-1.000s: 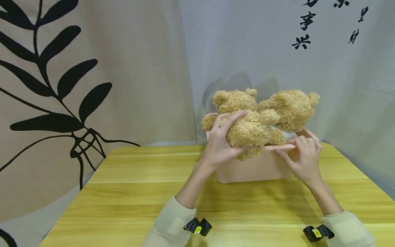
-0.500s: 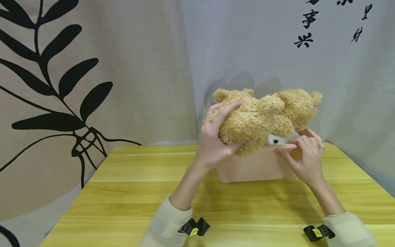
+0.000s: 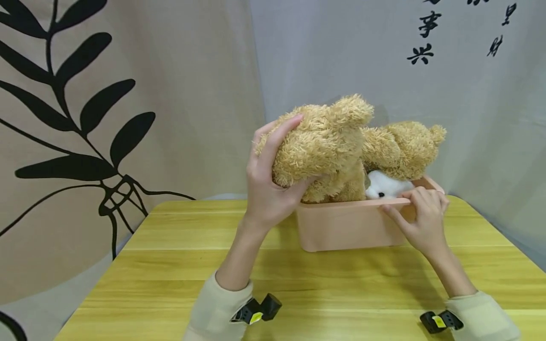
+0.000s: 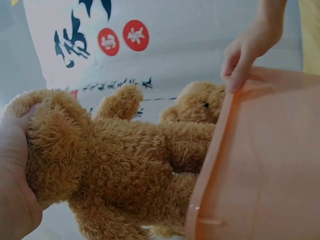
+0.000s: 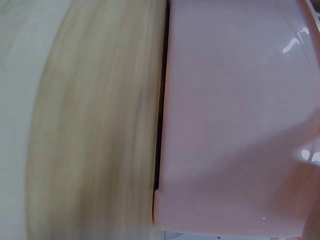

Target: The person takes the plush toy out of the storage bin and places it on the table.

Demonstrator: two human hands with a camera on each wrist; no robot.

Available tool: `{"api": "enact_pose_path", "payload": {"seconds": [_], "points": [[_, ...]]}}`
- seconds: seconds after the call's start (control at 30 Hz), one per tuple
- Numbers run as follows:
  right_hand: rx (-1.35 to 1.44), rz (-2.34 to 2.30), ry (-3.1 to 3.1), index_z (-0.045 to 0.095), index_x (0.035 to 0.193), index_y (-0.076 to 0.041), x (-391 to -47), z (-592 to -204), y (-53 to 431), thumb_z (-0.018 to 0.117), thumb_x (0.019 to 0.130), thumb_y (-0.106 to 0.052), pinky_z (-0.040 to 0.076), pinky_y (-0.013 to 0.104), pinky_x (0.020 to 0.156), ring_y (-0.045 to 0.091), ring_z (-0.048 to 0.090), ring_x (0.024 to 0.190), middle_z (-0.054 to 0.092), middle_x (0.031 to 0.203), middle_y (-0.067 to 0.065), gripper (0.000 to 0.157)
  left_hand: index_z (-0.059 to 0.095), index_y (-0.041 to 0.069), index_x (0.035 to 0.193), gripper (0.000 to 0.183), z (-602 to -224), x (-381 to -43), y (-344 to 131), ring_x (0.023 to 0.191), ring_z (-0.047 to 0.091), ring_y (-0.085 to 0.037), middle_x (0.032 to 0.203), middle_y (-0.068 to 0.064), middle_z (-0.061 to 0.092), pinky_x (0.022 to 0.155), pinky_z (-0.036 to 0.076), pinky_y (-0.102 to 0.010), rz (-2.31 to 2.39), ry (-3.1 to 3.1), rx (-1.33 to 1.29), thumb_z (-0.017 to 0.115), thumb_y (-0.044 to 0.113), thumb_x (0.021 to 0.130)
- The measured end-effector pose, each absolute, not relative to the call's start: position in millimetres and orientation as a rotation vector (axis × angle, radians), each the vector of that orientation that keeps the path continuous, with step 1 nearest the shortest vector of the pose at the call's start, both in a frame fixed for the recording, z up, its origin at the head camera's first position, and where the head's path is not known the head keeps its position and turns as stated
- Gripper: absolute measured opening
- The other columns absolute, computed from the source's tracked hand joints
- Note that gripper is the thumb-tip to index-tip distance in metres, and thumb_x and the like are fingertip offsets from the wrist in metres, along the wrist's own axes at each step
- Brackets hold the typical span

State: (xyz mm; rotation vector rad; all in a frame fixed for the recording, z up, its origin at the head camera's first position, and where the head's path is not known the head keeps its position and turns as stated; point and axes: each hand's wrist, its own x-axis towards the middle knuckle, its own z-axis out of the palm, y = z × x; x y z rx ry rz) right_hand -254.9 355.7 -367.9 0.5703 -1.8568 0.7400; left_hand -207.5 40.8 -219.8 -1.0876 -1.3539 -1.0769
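Note:
My left hand (image 3: 273, 184) grips a curly golden teddy bear (image 3: 324, 147), fingers over its far side and thumb beneath. In the left wrist view the bear's head (image 4: 55, 145) lies in that hand, and its lower end overlaps the rim of a pink box (image 4: 265, 165). With thumb and fingers, my right hand (image 3: 422, 218) pinches the front right rim of the box (image 3: 350, 227). A second golden teddy bear (image 3: 411, 149) leans at the right side inside the box. Below it a white plush toy (image 3: 386, 184) with a black spot shows above the rim, the rest hidden.
The box stands on a wooden table (image 3: 192, 284) near its back edge. Behind hangs a pale cloth (image 3: 324, 52) with black characters, and a beige cloth (image 3: 192, 94) with a dark leaf pattern is at the left.
My left hand has lifted the teddy bear up and to the left, tilting it. More of the white plush toy shows now. The right hand stays on the rim.

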Motion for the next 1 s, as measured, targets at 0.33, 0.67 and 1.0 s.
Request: {"api": "enact_pose_path", "payload": {"seconds": [0.33, 0.67, 1.0], "points": [[0.559, 0.733, -1.855, 0.063, 0.089, 0.006, -254.2, -367.7, 355.2, 0.057, 0.088, -0.074, 0.011, 0.035, 0.095, 0.015, 0.034, 0.082, 0.055, 0.079, 0.015, 0.080, 0.053, -0.013, 0.127, 0.058, -196.9, -195.2, 19.1, 0.122, 0.049, -0.034, 0.126, -0.026, 0.058, 0.107, 0.041, -0.053, -1.058, -1.187, -1.023, 0.078, 0.000, 0.077], [0.549, 0.730, -1.894, 0.062, 0.092, 0.005, -253.1, -368.3, 358.1, 0.055, 0.087, -0.076, 0.011, 0.035, 0.095, 0.029, 0.037, 0.081, 0.056, 0.082, 0.014, 0.082, 0.050, -0.017, 0.125, 0.080, -184.0, -190.1, -6.3, 0.121, 0.050, -0.031, 0.127, -0.023, 0.060, 0.110, 0.036, -0.049, -1.057, -1.172, -0.891, 0.086, 0.039, 0.080], [0.550, 0.724, -1.915, 0.062, 0.093, 0.005, -253.6, -368.1, 356.7, 0.055, 0.087, -0.076, 0.012, 0.035, 0.096, 0.026, 0.036, 0.082, 0.055, 0.083, 0.014, 0.082, 0.052, -0.015, 0.125, 0.083, -184.5, -192.5, -36.4, 0.125, 0.050, -0.030, 0.127, -0.018, 0.062, 0.115, 0.032, -0.049, -1.091, -1.249, -0.798, 0.089, 0.039, 0.074]]}}
